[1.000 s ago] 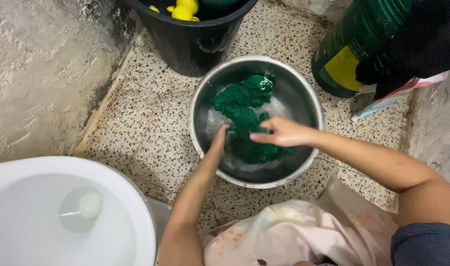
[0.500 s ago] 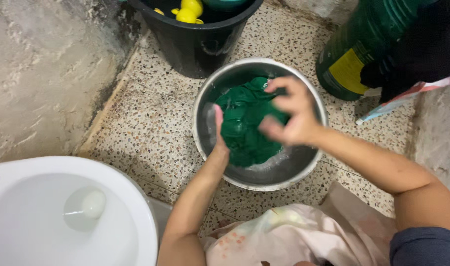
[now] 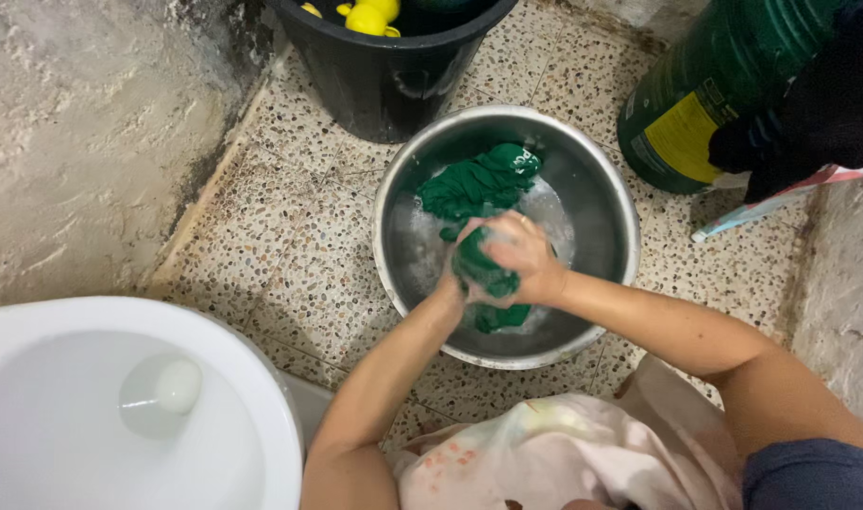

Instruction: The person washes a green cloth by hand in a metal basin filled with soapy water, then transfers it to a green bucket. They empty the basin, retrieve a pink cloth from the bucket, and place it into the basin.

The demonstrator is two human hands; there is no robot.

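A round steel basin with soapy water stands on the speckled tile floor. A wet green cloth lies in it, one end spread at the far side. The near end is bunched between my hands. My left hand presses the bunch from the left, and my right hand is closed over it from the right. Both hands are above the basin's near half, touching each other around the cloth.
A black bucket holding a yellow object stands behind the basin. A big green bottle with a yellow label and a dark cloth are at the right. A white toilet bowl sits at lower left beside a rough wall.
My hands came together from apart and gathered the near end of the green cloth into a tight bunch. The far end fell back flat in the basin.
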